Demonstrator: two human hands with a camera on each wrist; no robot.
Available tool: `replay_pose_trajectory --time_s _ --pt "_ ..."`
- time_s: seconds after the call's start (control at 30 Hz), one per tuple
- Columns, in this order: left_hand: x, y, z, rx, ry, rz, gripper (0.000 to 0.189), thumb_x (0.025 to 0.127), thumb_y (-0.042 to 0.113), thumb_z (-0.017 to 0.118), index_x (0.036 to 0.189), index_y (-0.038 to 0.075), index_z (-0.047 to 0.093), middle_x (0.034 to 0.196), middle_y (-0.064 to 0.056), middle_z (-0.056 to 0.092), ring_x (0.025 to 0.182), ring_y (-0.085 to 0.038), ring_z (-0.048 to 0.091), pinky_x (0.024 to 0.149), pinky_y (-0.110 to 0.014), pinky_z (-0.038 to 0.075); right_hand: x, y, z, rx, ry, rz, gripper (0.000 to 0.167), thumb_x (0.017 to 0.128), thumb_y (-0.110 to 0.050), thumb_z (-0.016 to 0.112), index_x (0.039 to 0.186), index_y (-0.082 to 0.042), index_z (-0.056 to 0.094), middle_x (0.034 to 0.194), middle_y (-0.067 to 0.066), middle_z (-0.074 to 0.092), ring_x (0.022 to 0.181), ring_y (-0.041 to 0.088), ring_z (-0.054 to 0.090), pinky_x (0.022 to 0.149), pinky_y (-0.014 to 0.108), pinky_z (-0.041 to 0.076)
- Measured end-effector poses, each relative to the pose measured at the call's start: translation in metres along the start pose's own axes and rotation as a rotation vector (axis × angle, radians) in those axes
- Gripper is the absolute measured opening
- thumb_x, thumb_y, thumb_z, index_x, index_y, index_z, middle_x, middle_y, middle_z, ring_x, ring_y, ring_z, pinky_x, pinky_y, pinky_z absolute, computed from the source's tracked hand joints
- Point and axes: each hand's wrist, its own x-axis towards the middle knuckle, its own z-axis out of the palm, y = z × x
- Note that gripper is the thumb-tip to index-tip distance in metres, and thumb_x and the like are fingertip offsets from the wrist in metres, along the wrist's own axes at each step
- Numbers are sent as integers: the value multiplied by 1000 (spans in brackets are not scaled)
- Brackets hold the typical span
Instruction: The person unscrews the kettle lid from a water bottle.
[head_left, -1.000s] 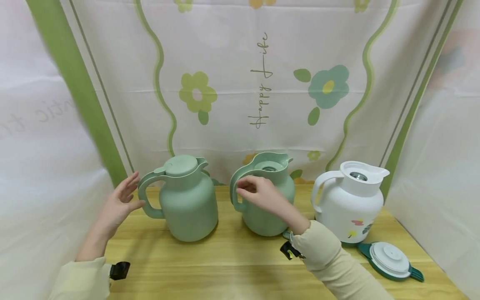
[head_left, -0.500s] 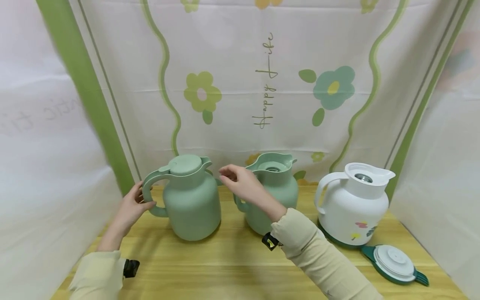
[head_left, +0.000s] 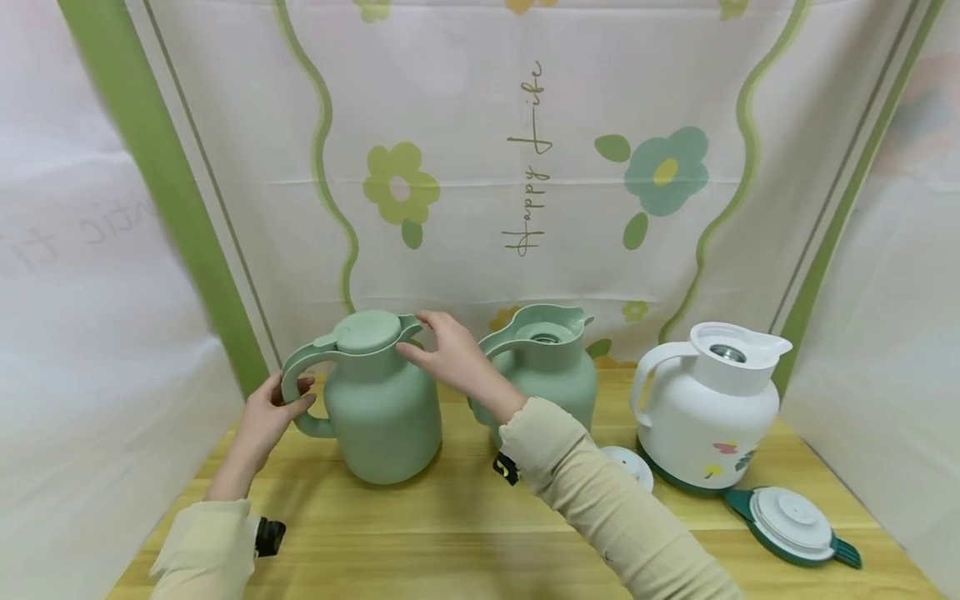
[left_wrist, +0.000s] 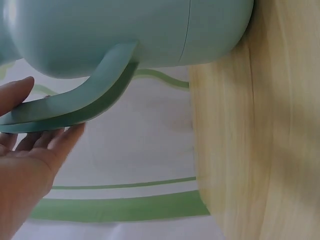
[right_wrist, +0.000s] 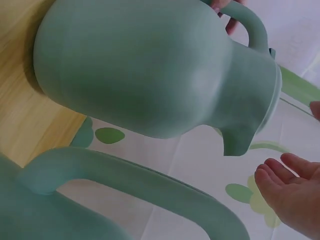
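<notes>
- The left green jug (head_left: 384,417) stands upright on the desk (head_left: 390,542), left of the other two jugs, with its round green lid (head_left: 367,331) on top.
- The left hand (head_left: 264,414) has its grip round the handle (left_wrist: 70,107) of that jug: the thumb lies on one side and the fingers pass behind the other.
- The right hand (head_left: 453,357) is just beside the jug's spout (right_wrist: 239,140). Its grip is spread, thumb and fingers well parted; the right wrist view shows them apart from the spout.
- The middle green jug (head_left: 558,367) stands upright near the left one, its round inner mouth showing at the top. The right forearm and its pale sleeve (head_left: 585,492) cross in front of it.
- The white jug (head_left: 705,417) stands upright at the right, with a dark green base, small coloured prints low on its side and a metal-lined mouth visible.
- A white and green lid (head_left: 795,521) lies on the desk just in front of the white jug.
- A white disc (head_left: 630,467) is partly hidden by the sleeve, between the middle jug and the white jug.
- Behind the jugs hangs a flowered cloth (head_left: 450,83) with "Happy Life" written sideways.
</notes>
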Motion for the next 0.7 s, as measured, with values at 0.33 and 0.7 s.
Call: replay_pose_trajectory --time_s 0.33,0.7 --pt "2 1 1 -34 -1 -4 53 93 11 57 140 -2 37 141 -29 46 113 -15 57 106 -56 37 19 -3 19 1 -18 14 70 88 -41 65 143 -4 40 145 15 44 132 29 46 108 43 39" --pt "3 2 0 -55 -17 5 57 92 1 52 145 -2 32 144 -31 40 133 -45 40 107 -60 33 24 -9 28 -27 -18 6 73 86 -40 68 142 -3 39 141 14 47 130 26 47 108 39 40"
